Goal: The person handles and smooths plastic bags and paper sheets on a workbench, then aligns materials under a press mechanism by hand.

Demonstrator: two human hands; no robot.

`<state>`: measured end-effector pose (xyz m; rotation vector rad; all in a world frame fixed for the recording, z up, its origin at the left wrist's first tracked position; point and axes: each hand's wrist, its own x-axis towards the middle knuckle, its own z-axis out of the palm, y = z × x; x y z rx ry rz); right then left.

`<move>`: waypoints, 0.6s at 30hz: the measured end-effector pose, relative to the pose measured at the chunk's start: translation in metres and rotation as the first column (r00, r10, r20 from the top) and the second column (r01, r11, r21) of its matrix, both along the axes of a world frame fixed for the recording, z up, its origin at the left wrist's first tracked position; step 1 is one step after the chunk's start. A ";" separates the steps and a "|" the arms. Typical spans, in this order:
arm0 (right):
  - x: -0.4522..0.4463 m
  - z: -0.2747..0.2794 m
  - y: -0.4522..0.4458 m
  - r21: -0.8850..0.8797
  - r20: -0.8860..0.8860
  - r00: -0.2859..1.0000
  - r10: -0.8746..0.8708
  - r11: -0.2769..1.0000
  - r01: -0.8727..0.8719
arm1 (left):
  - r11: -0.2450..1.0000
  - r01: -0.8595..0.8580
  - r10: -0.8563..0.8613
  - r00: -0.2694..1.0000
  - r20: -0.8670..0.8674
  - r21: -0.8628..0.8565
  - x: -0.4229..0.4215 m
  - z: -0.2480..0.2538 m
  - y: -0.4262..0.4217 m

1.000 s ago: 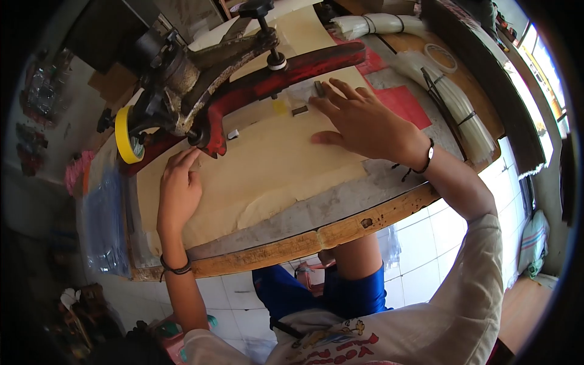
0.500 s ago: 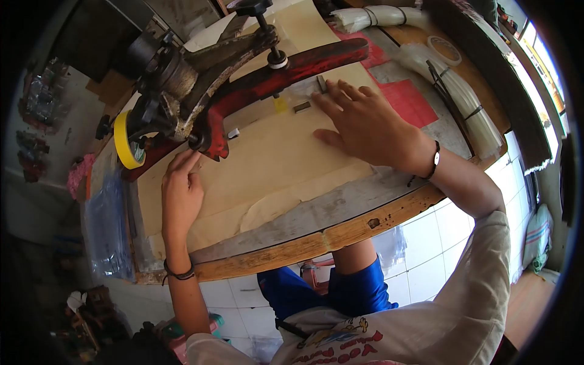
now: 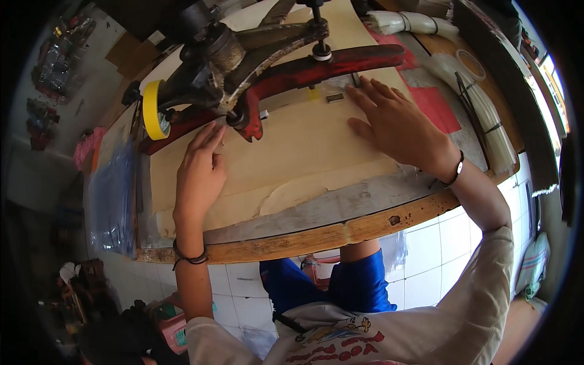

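Note:
My left hand (image 3: 202,173) lies palm down on the tan sheet (image 3: 286,158), fingers stretched out and close together. Its fingertips reach toward the red metal bar (image 3: 340,59) of the press-like machine, just left of the bar's notched lower foot. On the sheet's right part rests my right hand (image 3: 404,125), fingers extended and thumb apart. Its fingertips are close to a thin dark metal strip (image 3: 356,79); whether they touch it I cannot tell. A small rectangular metal piece (image 3: 334,98) lies left of that hand. A small white piece (image 3: 264,114) sits beside the bar.
A yellow tape roll (image 3: 153,109) hangs on the machine's left side. Clear plastic sheets (image 3: 112,201) drape over the table's left end. Bundled clear plastic strips (image 3: 483,115) and red sheet material (image 3: 437,109) lie at right. The table's wooden edge (image 3: 304,238) runs along the front.
The camera view has shifted, so the machine and table appear farther right and higher. Both hands stay flat on the sheet; the left fingertips appear slightly farther forward beside the bar.

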<state>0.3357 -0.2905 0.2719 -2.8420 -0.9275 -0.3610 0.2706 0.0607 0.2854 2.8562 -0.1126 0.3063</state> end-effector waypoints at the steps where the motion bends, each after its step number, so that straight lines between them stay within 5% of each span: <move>1: 0.000 -0.001 0.000 -0.004 0.015 1.000 -0.001 1.000 0.001 | 1.000 -0.002 0.002 1.000 0.016 0.021 -0.001 -0.001 -0.002; 18: -0.003 0.011 0.008 -0.122 -0.029 0.999 0.029 0.992 -0.032 | 0.929 -0.062 -0.033 0.967 0.251 0.364 -0.004 -0.018 -0.012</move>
